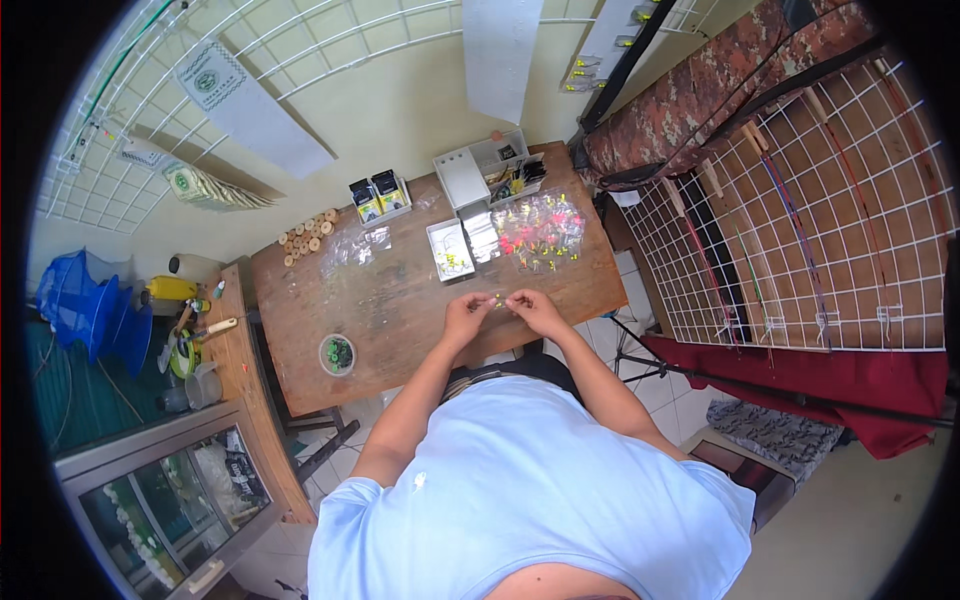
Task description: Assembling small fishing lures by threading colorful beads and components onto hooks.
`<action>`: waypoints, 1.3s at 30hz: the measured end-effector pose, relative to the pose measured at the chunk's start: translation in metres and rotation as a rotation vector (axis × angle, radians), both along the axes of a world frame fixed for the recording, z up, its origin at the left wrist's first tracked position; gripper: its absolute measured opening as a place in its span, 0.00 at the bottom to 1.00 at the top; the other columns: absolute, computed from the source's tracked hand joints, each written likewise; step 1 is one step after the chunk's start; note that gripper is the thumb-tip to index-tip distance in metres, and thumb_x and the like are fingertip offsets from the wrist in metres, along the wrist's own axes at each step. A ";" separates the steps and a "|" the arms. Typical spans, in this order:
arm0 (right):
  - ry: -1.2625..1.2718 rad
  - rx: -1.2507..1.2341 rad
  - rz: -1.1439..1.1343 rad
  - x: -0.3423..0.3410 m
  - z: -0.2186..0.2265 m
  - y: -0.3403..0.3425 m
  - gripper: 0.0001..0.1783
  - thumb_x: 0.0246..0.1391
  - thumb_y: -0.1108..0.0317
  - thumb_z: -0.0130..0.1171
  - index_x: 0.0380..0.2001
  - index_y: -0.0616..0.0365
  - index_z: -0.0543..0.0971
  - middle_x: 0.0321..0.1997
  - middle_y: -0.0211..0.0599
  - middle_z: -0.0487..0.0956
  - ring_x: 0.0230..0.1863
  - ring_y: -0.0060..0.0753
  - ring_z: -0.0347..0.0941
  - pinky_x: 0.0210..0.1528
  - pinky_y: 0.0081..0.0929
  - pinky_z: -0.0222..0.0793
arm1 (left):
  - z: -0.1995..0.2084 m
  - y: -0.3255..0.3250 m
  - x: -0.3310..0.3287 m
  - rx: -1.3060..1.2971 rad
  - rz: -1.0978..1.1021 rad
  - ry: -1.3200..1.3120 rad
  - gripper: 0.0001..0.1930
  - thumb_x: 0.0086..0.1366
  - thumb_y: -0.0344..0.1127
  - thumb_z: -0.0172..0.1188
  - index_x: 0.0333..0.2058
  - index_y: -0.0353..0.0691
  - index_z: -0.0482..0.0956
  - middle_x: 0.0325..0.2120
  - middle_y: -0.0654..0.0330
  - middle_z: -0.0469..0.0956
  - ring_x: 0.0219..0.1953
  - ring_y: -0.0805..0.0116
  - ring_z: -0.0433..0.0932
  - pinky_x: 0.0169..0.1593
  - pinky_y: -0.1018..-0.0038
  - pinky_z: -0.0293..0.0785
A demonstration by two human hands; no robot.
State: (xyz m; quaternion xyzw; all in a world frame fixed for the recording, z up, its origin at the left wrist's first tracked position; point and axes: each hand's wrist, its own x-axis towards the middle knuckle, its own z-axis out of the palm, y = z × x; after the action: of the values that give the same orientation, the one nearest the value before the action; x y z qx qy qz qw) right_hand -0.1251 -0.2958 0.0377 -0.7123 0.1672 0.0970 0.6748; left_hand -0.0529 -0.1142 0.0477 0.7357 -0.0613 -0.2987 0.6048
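Near the front edge of the wooden table, my left hand and my right hand face each other with fingertips pinched. Between them is a tiny yellow piece, too small to make out fully; it looks like the pieces in the tray. Just beyond my hands stands a white tray holding several small yellow-headed pieces with thin dark parts, like fishing jig heads. To its right lie clear plastic packets with pink and yellow bits in them.
The brown wooden table holds a round tub of green pieces, wooden spools, a box of dark and yellow packets and a white organizer. A white wire grid stands at the right.
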 end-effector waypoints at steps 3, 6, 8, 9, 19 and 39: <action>-0.013 -0.046 0.001 0.004 -0.011 -0.030 0.11 0.56 0.63 0.60 0.35 0.61 0.78 0.30 0.28 0.78 0.31 0.16 0.71 0.35 0.18 0.67 | -0.008 -0.028 0.004 0.037 -0.019 -0.068 0.12 0.59 0.36 0.64 0.38 0.35 0.81 0.29 0.62 0.81 0.31 0.78 0.76 0.36 0.80 0.71; -0.019 0.007 -0.188 0.004 -0.027 -0.067 0.10 0.56 0.64 0.59 0.35 0.61 0.78 0.29 0.28 0.78 0.30 0.17 0.71 0.33 0.19 0.68 | -0.005 -0.068 0.002 0.065 -0.095 0.017 0.14 0.61 0.38 0.62 0.41 0.35 0.78 0.33 0.59 0.80 0.34 0.75 0.77 0.36 0.79 0.72; 0.009 -0.119 -0.228 0.006 -0.053 -0.094 0.10 0.55 0.63 0.59 0.33 0.60 0.79 0.27 0.30 0.79 0.29 0.21 0.73 0.33 0.21 0.69 | -0.009 -0.089 0.002 0.066 -0.122 0.151 0.15 0.62 0.39 0.60 0.43 0.35 0.76 0.36 0.58 0.80 0.35 0.73 0.78 0.35 0.77 0.73; 0.032 -0.252 -0.281 0.005 -0.065 -0.105 0.11 0.53 0.62 0.60 0.31 0.59 0.80 0.25 0.32 0.79 0.27 0.24 0.75 0.32 0.23 0.70 | -0.013 -0.099 0.002 0.021 -0.094 0.406 0.16 0.64 0.41 0.58 0.45 0.35 0.74 0.39 0.57 0.79 0.36 0.71 0.79 0.34 0.75 0.75; 0.090 -0.554 -0.019 0.019 -0.030 -0.148 0.09 0.49 0.62 0.61 0.28 0.55 0.81 0.26 0.37 0.81 0.29 0.35 0.78 0.34 0.31 0.72 | -0.045 -0.159 -0.011 -0.039 0.322 0.515 0.18 0.66 0.43 0.53 0.49 0.37 0.70 0.46 0.55 0.75 0.42 0.66 0.78 0.31 0.75 0.78; 0.070 -0.699 0.090 0.050 -0.026 -0.154 0.12 0.45 0.57 0.63 0.23 0.55 0.80 0.27 0.41 0.80 0.32 0.45 0.77 0.36 0.39 0.73 | -0.039 -0.186 -0.010 -0.084 0.451 0.255 0.24 0.63 0.44 0.58 0.54 0.38 0.67 0.41 0.60 0.76 0.44 0.70 0.76 0.37 0.78 0.70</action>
State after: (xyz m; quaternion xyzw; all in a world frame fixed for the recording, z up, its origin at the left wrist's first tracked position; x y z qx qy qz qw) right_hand -0.0752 -0.4502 0.0114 -0.9031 0.1816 0.0877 0.3791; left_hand -0.0624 -0.2997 0.0089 0.6616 0.1685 -0.2438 0.6888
